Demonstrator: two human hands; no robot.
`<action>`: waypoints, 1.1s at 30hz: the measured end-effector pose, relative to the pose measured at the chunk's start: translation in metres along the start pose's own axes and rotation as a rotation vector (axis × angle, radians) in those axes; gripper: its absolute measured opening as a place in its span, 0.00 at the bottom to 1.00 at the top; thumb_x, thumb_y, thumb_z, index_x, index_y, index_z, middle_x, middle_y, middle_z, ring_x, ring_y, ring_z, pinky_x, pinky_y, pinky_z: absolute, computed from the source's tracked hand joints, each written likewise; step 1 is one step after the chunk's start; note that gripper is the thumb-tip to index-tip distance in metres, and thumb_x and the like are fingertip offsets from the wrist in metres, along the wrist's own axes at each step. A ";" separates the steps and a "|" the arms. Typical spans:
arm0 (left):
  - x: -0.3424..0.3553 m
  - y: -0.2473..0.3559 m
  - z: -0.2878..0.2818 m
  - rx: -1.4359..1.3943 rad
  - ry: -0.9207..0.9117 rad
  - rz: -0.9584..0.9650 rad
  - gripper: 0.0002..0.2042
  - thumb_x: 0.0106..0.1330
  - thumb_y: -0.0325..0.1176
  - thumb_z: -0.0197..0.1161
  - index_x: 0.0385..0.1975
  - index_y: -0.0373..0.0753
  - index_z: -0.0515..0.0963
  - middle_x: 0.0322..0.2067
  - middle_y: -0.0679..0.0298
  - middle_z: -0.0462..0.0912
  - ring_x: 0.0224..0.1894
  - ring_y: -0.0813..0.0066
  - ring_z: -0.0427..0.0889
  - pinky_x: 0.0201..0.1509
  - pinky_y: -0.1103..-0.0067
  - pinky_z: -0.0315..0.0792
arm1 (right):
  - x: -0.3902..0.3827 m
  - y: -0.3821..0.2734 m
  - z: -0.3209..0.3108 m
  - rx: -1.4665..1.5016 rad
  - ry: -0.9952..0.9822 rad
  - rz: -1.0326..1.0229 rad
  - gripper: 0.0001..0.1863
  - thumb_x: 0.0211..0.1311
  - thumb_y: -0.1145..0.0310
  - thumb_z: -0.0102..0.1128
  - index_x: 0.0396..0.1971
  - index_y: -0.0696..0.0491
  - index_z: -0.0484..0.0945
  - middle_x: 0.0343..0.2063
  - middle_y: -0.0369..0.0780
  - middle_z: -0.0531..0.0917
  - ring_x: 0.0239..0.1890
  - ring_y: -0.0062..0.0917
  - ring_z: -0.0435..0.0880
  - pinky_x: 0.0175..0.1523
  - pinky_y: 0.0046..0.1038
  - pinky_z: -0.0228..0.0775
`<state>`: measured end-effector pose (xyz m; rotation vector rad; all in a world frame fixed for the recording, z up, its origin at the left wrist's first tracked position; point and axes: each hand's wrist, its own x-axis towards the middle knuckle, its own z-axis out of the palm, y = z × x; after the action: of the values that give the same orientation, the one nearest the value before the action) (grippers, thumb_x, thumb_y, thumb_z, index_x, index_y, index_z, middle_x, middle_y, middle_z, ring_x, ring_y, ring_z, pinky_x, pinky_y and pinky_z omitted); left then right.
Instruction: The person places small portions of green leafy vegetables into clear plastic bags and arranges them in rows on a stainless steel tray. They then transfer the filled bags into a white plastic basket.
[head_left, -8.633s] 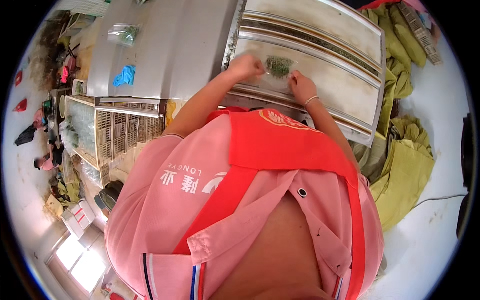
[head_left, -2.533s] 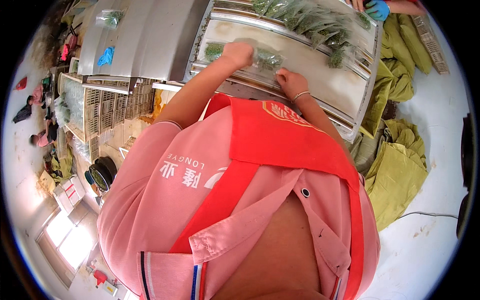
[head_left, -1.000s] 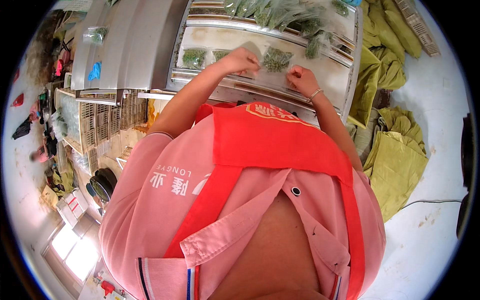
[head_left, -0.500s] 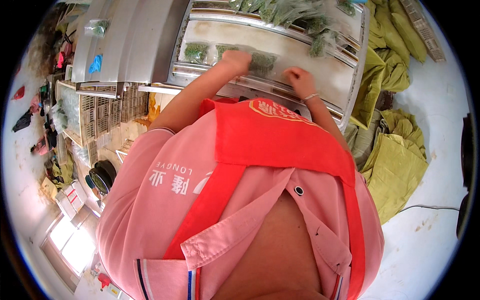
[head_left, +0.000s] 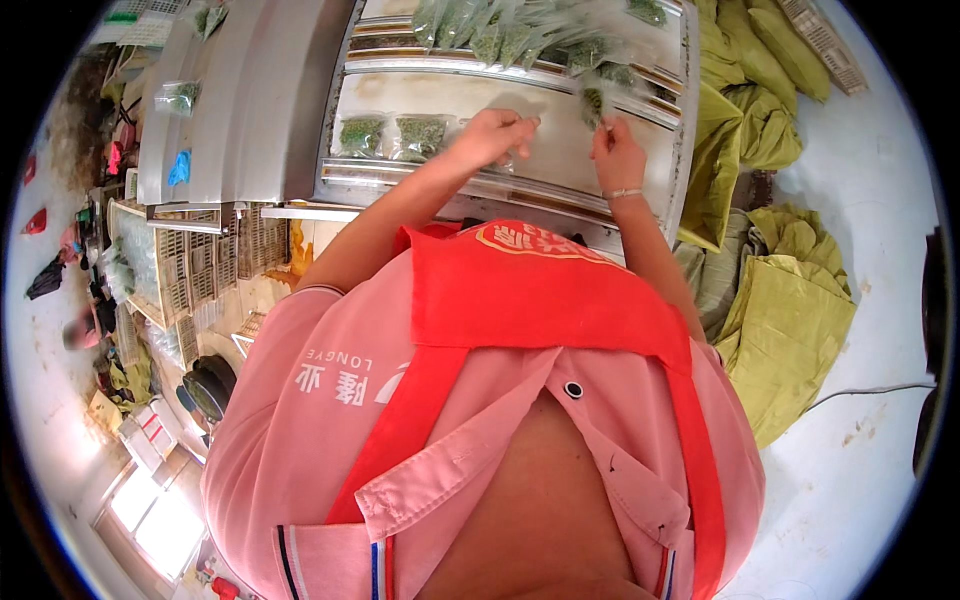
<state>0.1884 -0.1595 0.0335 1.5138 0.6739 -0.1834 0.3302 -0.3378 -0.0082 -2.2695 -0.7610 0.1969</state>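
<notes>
My right hand (head_left: 618,158) pinches the near end of a clear plastic bag of green contents (head_left: 592,104), at the right of the white work surface (head_left: 380,95). My left hand (head_left: 497,138) hovers over the middle of that surface, fingers apart and slightly blurred, with nothing visible in them. Two filled clear bags, one at the far left (head_left: 361,136) and another beside it (head_left: 420,137), lie along the near metal rail. Clear plastic shows partly behind my left wrist; most of it is hidden.
A pile of filled bags (head_left: 490,30) lies across the far rails. Left of the surface stands a grey metal cover (head_left: 270,90) with a blue glove-like piece (head_left: 179,168) on it. Yellow-green sacks (head_left: 790,330) stand at the right, and plastic crates (head_left: 200,240) at the left.
My right hand has moved away from me to the pile's edge and closed on a bag. My left hand has lifted off the near row of bags and opened. The view has shifted slightly.
</notes>
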 end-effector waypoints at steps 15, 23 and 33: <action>0.033 -0.023 0.034 0.176 -0.183 -0.215 0.20 0.57 0.47 0.56 0.38 0.35 0.76 0.28 0.65 0.81 0.32 0.78 0.81 0.27 0.84 0.72 | -0.031 0.039 -0.007 1.303 -0.722 1.068 0.09 0.59 0.63 0.57 0.28 0.51 0.70 0.23 0.39 0.78 0.16 0.16 0.69 0.17 0.18 0.65; 0.042 -0.030 0.032 0.205 -0.213 -0.108 0.16 0.55 0.43 0.60 0.35 0.35 0.77 0.27 0.65 0.81 0.27 0.80 0.79 0.27 0.84 0.71 | -0.026 0.047 -0.024 1.451 -0.753 0.976 0.11 0.58 0.61 0.58 0.25 0.50 0.69 0.20 0.35 0.74 0.15 0.14 0.67 0.16 0.16 0.61; 0.041 -0.023 0.037 0.127 -0.153 -0.129 0.11 0.52 0.35 0.61 0.31 0.35 0.78 0.25 0.64 0.81 0.24 0.83 0.77 0.21 0.87 0.69 | -0.015 0.049 -0.043 1.235 -0.837 0.812 0.10 0.56 0.64 0.61 0.25 0.51 0.70 0.20 0.34 0.74 0.15 0.14 0.66 0.17 0.16 0.59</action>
<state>0.2206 -0.1849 -0.0103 1.5598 0.6470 -0.4434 0.3558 -0.3997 -0.0115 -1.0792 0.0682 1.5586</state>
